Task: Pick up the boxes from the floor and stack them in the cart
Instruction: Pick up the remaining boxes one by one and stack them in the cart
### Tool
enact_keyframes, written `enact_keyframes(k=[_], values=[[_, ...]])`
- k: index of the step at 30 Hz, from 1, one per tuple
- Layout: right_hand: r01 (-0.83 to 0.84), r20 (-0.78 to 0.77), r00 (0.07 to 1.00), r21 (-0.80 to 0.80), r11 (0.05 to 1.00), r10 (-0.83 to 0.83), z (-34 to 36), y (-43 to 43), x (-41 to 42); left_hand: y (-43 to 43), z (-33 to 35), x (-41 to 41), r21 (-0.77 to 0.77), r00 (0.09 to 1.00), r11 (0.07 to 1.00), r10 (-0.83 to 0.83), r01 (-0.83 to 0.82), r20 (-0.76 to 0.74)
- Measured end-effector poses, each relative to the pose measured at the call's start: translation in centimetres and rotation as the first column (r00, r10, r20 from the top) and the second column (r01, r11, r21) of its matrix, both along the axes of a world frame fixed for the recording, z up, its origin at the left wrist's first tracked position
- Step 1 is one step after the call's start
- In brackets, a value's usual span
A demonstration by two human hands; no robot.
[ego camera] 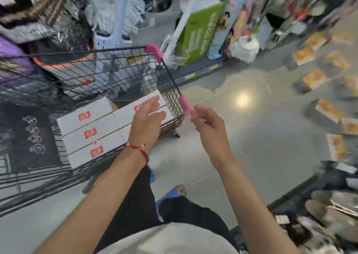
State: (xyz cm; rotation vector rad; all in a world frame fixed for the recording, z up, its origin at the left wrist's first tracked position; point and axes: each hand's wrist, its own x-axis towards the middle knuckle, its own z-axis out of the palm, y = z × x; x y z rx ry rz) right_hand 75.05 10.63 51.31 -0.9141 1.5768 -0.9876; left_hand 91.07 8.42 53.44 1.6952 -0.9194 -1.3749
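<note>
1. The cart is a black wire basket with pink corner caps. It stands on the floor, and its near right corner lies just beyond the left grip and just left of the right grip.
2. The white boxes are long and flat, each with a red label. They lie side by side in the cart with their edges touching, left of the left grip and partly hidden behind it.
3. The loose boxes have orange printed tops and are blurred. They lie scattered flat on the floor, well to the right of the right grip.
</note>
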Motion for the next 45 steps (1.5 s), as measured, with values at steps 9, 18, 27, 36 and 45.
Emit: enact_keyframes(k=[9, 18, 27, 36, 45], values=[[0.266, 0.038, 0.963, 0.048, 0.963, -0.268, 2.5, 2.3, -10.3, -1.7, 1.9, -11.6, -0.039, 0.962, 0.962, -0.272, 0.271, -0.027], [0.509, 0.047, 0.858, 0.055, 0.859, -0.511, 4.2, -2.6, -20.1, -10.2, 2.5, -23.5, 0.017, 0.832, 0.836, -0.543, 0.548, -0.117], [0.717, 0.082, 0.689, 0.073, 0.694, -0.720, 5.3, -9.1, -28.7, -19.5, 3.8, -34.4, 0.077, 0.673, 0.669, -0.730, 0.739, -0.118], [0.826, 0.107, 0.540, 0.121, 0.550, -0.835, 4.0, -13.8, -40.3, -26.9, 2.9, -48.0, 0.122, 0.570, 0.558, -0.813, 0.821, -0.115], [0.812, 0.143, 0.536, 0.180, 0.555, -0.832, 3.1, -20.7, -58.0, -33.2, 3.1, -65.5, 0.177, 0.594, 0.574, -0.799, 0.800, -0.094]])
